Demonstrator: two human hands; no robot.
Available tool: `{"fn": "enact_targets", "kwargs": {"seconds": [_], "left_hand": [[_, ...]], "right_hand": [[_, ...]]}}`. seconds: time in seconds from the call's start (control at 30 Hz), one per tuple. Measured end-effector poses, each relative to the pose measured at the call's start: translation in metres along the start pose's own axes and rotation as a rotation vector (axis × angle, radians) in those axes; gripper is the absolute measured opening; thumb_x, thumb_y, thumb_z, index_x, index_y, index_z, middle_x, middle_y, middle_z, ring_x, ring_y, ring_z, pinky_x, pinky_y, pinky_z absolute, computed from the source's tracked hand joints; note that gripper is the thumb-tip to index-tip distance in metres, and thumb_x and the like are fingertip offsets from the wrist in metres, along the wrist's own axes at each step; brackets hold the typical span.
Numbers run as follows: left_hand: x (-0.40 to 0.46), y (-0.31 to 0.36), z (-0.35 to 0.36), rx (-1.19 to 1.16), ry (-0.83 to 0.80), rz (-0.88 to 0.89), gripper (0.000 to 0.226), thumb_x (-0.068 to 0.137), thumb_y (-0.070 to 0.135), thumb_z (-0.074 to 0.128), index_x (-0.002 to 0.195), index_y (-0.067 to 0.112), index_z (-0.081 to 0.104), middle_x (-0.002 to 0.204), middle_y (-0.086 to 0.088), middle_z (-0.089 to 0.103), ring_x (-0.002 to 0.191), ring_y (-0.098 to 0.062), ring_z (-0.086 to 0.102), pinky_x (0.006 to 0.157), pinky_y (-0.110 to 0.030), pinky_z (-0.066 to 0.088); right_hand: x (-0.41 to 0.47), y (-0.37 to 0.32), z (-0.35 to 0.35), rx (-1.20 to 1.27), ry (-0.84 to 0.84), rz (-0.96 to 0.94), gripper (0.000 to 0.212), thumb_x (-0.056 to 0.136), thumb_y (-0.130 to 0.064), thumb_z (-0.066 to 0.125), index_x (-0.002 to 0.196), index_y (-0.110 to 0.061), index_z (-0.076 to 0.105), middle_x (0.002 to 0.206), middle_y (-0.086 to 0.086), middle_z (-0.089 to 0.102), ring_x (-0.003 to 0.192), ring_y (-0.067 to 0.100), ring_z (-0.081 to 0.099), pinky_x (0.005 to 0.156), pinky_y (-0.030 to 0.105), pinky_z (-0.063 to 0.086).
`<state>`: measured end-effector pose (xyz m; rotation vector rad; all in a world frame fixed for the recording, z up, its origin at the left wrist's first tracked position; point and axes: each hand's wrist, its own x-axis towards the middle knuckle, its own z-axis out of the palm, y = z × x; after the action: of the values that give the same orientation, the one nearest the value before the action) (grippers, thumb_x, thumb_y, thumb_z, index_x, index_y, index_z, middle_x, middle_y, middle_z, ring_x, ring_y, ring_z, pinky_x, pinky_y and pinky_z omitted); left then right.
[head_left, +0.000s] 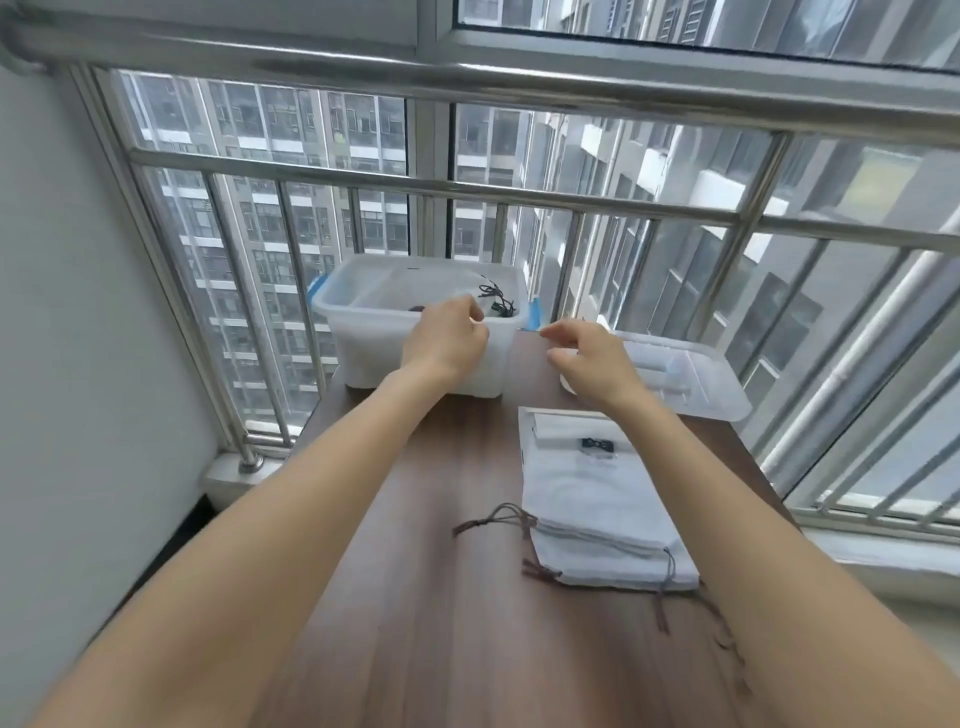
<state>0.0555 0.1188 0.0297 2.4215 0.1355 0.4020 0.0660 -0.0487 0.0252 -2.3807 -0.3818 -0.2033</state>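
My left hand (447, 343) is in front of a translucent plastic bin (363, 338) at the table's far end, with its fingertips pinched together at the bin's near rim. My right hand (592, 358) hovers just right of the bin, fingers curled in a pinch. A thin pale cord (519, 328) seems to run taut between the two pinches; it is faint. Black corded tags (496, 301) lie inside the bin. White drawstring pouches (597, 509) with brown cords lie stacked on the table below my right hand, with a small black tag (597, 445) on top.
The bin's clear lid (696, 384) lies flat at the far right of the brown wooden table (441, 597). A steel railing (467, 189) and window glass stand right behind the table. A white wall (78, 364) runs along the left.
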Motion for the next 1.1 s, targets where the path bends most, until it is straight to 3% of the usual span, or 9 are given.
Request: {"fn": "enact_targets", "kwargs": {"seconds": [0.1,0.23,0.4,0.53,0.63,0.8,0.97,1.1], "left_hand": [[-0.039,0.011,0.019,-0.061,-0.03,0.06,0.026,0.089,0.014,0.043,0.107,0.014,0.061,0.105,-0.007,0.066,0.1,-0.028,0.059,0.088,-0.038,0.049],[-0.083,0.018,0.051,-0.084,-0.173,0.146,0.026,0.091,0.009,0.043,0.107,0.011,0.063,0.107,-0.008,0.066,0.097,-0.021,0.06,0.078,-0.024,0.043],[-0.121,0.013,0.086,0.038,-0.411,0.168,0.041,0.09,0.001,0.038,0.127,0.009,0.055,0.134,-0.007,0.055,0.124,-0.022,0.048,0.101,-0.028,0.038],[-0.135,-0.004,0.106,0.161,-0.534,0.134,0.044,0.09,0.011,0.047,0.134,0.013,0.046,0.139,-0.005,0.046,0.128,-0.023,0.042,0.105,-0.036,0.036],[-0.139,-0.015,0.112,0.102,-0.449,0.138,0.042,0.084,0.008,0.054,0.126,0.008,0.053,0.127,-0.01,0.053,0.118,-0.026,0.05,0.097,-0.033,0.042],[-0.136,-0.017,0.102,0.142,-0.286,0.194,0.02,0.082,0.0,0.052,0.096,0.009,0.063,0.1,-0.008,0.062,0.096,-0.029,0.058,0.073,-0.03,0.044],[-0.135,-0.011,0.097,0.238,-0.245,0.224,0.025,0.084,0.019,0.063,0.109,0.019,0.063,0.111,-0.001,0.059,0.108,-0.022,0.052,0.075,-0.03,0.039],[-0.135,-0.009,0.094,-0.083,-0.051,0.089,0.014,0.086,0.009,0.062,0.094,0.011,0.072,0.083,-0.005,0.067,0.081,-0.025,0.064,0.079,-0.035,0.053]], "right_hand": [[-0.044,0.018,-0.004,-0.018,-0.019,0.019,0.032,0.087,-0.005,0.048,0.116,-0.009,0.061,0.113,0.008,0.065,0.106,0.02,0.059,0.094,0.03,0.044],[-0.095,0.048,-0.001,-0.076,-0.081,0.068,0.031,0.086,-0.004,0.048,0.113,-0.01,0.063,0.106,0.007,0.067,0.101,0.02,0.061,0.088,0.025,0.043],[-0.135,0.092,0.008,-0.238,-0.208,0.137,0.037,0.085,-0.011,0.055,0.121,-0.015,0.055,0.119,0.006,0.059,0.113,0.02,0.053,0.093,0.033,0.043],[-0.154,0.108,0.014,-0.368,-0.246,0.183,0.049,0.08,0.003,0.045,0.124,-0.018,0.051,0.121,0.008,0.049,0.113,0.027,0.047,0.087,0.038,0.045],[-0.157,0.112,0.015,-0.366,-0.149,0.186,0.052,0.078,0.009,0.039,0.124,-0.012,0.051,0.119,0.013,0.049,0.111,0.031,0.048,0.086,0.036,0.045],[-0.158,0.116,0.008,-0.254,0.022,0.224,0.027,0.084,-0.004,0.049,0.106,-0.002,0.065,0.107,0.016,0.061,0.103,0.029,0.056,0.083,0.028,0.04],[-0.162,0.113,0.003,-0.063,0.157,0.241,0.019,0.084,-0.005,0.052,0.092,-0.004,0.069,0.092,0.011,0.069,0.089,0.025,0.061,0.068,0.019,0.034],[-0.162,0.112,-0.001,-0.012,0.246,0.224,0.02,0.087,-0.004,0.051,0.096,-0.003,0.069,0.097,0.01,0.07,0.094,0.024,0.061,0.072,0.017,0.034]]}}
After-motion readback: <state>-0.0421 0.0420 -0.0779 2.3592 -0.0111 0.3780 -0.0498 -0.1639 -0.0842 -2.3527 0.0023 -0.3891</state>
